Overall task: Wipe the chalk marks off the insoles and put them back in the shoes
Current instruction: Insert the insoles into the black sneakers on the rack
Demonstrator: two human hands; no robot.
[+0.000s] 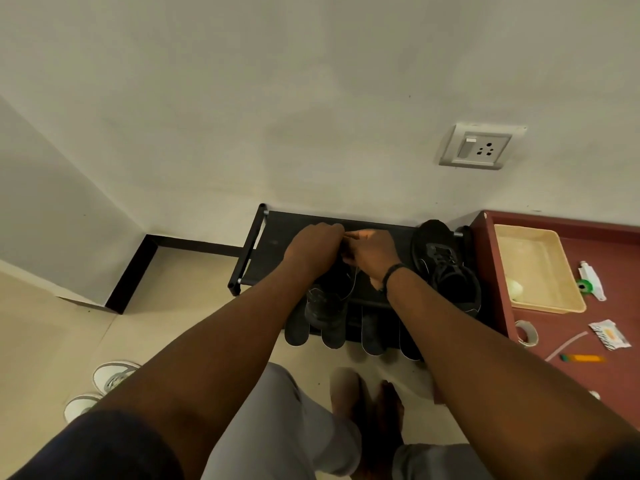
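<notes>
Your two hands meet over the top shelf of the black shoe rack [273,237], above a black shoe [327,308] that sits at the shelf's front edge. An insole [354,284] shows as a thin pale-edged dark strip running down from under your hands toward that shoe; whether it is partly inside the shoe you cannot tell from here. Your left hand [313,247] is knuckles-up with fingers curled downward, and what it grips is hidden beneath it. Your right hand [372,252] has its fingers bent and drawn together at the same spot, touching the left; it seems to pinch something dark, but the grasp itself is blurred. A dark band circles your right wrist.

A second black lace-up shoe [446,268] lies on the right end of the top shelf, well apart from your hands. Four dark insoles or soles [370,336] stick out from the lower tier, side by side.

To the right stands a maroon table [568,379] carrying a cream tray [540,268], a tape roll [526,332], a packet [609,334] and an orange marker [583,358]. White shoes [110,375] rest on the floor at left. A wall socket [479,147] is above
</notes>
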